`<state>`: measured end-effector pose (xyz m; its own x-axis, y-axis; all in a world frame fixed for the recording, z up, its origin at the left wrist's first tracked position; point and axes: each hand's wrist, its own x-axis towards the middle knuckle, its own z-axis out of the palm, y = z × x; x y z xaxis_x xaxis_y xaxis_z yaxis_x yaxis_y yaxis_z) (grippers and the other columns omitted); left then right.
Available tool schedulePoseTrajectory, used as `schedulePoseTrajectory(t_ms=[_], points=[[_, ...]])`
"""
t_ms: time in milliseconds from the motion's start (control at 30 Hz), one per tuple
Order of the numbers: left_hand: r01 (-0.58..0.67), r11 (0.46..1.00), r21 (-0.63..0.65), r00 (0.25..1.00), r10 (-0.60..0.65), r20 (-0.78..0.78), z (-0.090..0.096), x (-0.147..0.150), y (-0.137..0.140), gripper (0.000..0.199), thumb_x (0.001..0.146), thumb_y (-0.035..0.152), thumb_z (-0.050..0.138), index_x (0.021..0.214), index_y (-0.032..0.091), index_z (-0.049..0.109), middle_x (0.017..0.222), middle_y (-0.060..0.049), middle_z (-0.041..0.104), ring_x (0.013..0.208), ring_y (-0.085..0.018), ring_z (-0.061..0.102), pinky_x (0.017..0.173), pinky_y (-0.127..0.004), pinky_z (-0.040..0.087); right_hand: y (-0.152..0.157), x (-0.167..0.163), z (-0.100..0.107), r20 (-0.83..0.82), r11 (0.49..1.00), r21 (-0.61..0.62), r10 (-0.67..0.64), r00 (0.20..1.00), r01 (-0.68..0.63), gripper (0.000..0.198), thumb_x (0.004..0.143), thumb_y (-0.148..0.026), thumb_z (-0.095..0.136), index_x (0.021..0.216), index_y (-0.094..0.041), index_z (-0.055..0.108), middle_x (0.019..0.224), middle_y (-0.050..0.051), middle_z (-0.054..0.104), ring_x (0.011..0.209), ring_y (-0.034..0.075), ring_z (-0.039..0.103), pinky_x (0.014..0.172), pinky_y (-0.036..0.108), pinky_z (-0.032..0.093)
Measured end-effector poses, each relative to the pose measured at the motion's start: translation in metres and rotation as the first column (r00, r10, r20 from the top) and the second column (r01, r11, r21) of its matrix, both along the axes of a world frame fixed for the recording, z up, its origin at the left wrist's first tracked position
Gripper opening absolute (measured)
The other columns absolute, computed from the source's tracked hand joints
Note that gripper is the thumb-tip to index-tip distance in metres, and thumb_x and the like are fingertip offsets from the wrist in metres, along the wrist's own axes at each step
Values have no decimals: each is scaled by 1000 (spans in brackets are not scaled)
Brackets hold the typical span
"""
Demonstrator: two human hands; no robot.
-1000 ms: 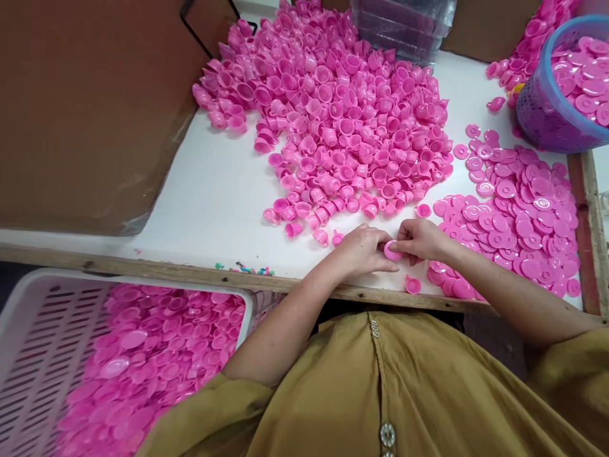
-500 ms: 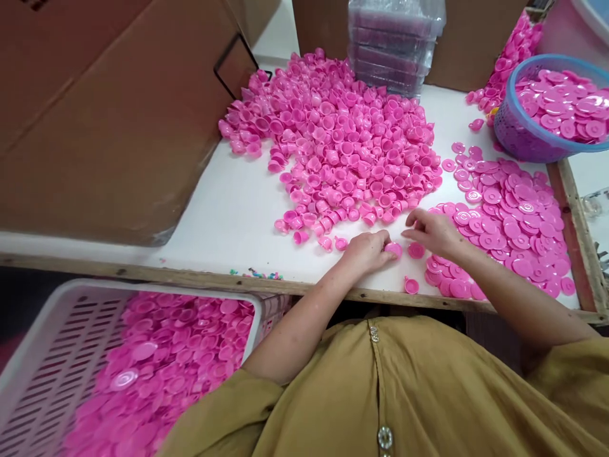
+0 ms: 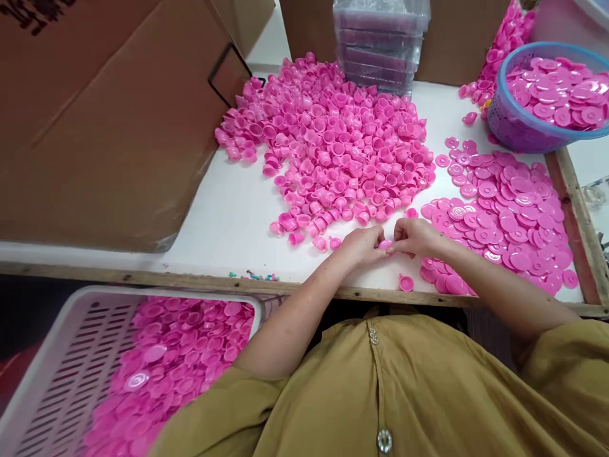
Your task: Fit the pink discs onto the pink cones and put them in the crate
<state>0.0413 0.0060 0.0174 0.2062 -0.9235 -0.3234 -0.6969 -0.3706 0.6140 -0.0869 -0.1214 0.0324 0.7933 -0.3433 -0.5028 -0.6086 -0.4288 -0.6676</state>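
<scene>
A small pink toy saucer (image 3: pixel 385 244) is in the fingers of my left hand (image 3: pixel 362 246), just above the white tabletop near its front edge. My right hand (image 3: pixel 415 237) meets it from the other side, thumb and fingers closed at the saucer's rim. The fingers partly cover the saucer, and I cannot tell whether a cup is with it. A single pink toy teacup (image 3: pixel 406 282) lies below my right hand. Beyond both hands spreads a big heap of pink toy teacups (image 3: pixel 337 149). Many loose pink saucers (image 3: pixel 516 216) cover the table at the right.
A blue basket (image 3: pixel 497 120) of saucers stands at the back right. Stacked clear plastic boxes (image 3: pixel 380 47) rise behind the teacups. A large cardboard box (image 3: pixel 95 139) fills the left. Below the wooden table edge (image 3: pixel 157 279), a white crate (image 3: pixel 85 343) holds pink pieces.
My right hand has moved left and closed its fingers, coming to the saucer in my left hand. The saucer that lay beside my right hand no longer shows. The view has shifted slightly.
</scene>
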Motion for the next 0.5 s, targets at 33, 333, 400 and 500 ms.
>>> schedulePoseTrajectory(t_ms=[33,333,400,500], points=[[9,1000,11,1000,-9,3,0,0,0,27,77,44,65,82,19,57,80,-3,67,70,-18,59,57,-25,34,-2,3,-2,-34,996,88,-15,999,18,30,73,-30,79,72,-20,51,52,-2,56,45,13,56,45,25,43],[-5,997,75,999,7,-31,2,3,0,27,76,45,65,80,20,55,76,-1,66,70,-19,60,57,-25,35,-13,12,-8,-136,943,325,-22,990,66,34,71,-26,80,67,-21,47,47,-3,56,41,12,54,38,23,42],[-26,998,65,998,29,-55,2,2,0,25,75,44,66,79,20,55,75,0,66,70,-18,59,57,-25,36,-14,9,-1,-72,970,242,8,997,10,27,76,-26,74,70,-21,49,49,-3,56,43,12,54,41,23,42],[-83,997,0,993,83,-86,0,-3,2,19,76,37,63,77,20,55,73,0,64,68,-17,58,57,-25,36,-21,0,13,81,967,-241,107,991,-85,5,83,-20,64,82,-20,59,68,1,63,57,14,57,51,25,41]])
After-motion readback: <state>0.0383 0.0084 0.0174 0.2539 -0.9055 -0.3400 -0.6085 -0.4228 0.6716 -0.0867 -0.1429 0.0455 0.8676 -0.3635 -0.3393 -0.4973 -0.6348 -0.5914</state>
